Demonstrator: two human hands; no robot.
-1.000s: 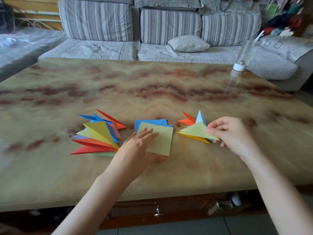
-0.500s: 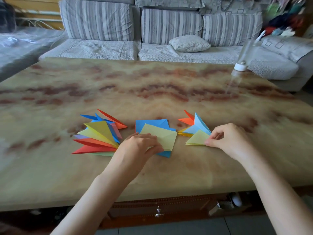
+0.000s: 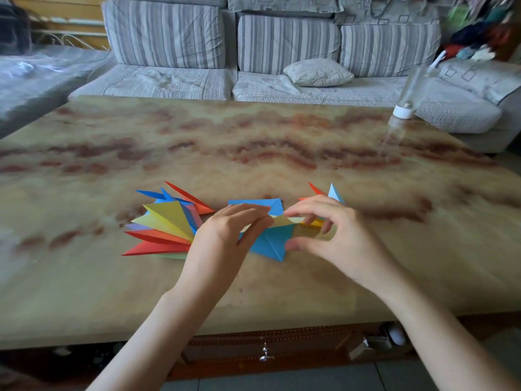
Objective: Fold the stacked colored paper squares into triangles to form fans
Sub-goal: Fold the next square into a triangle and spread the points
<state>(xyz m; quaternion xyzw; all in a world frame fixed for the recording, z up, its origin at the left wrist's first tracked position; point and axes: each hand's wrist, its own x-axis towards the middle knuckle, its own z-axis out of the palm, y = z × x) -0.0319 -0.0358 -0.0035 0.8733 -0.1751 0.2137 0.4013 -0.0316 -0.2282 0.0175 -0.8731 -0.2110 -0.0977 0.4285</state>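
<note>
A desk (image 3: 282, 153) with a marbled brown and cream top is seen from above and from its near edge.

1. Left fan (image 3: 169, 224): a spread of folded paper triangles in red, orange, yellow, blue and lilac is laid flat on the desk, left of centre. Its points are directed outward to the left and to the rear. It is not touched by either hand.

2. Left hand (image 3: 225, 238): the hand is positioned just right of the left fan. Its fingers are curled, and the left edge of a pale yellow sheet (image 3: 282, 221) is pinched between fingertips and thumb.

3. Pale yellow sheet: the sheet is held between both hands at the middle of the desk, above the blue squares (image 3: 267, 242). It is bent upward along its middle. Whether it touches the squares below cannot be told.

4. Blue squares: a small stack is laid flat on the desk under the sheet. One corner is pointed toward the near edge; a rear edge is visible behind the hands.

5. Right hand (image 3: 338, 241): the fingers are curled. The right part of the pale yellow sheet is pinched between the index fingertip above and the thumb below.

6. Right fan (image 3: 335, 193): a smaller group of folded triangles is partly covered by the right hand. Orange, light blue and yellow points are visible.

7. A clear bottle (image 3: 406, 100) with a white cap is placed at the far right of the desk.

A striped sofa (image 3: 169, 38) with a cushion (image 3: 318, 72) is located behind the desk.
</note>
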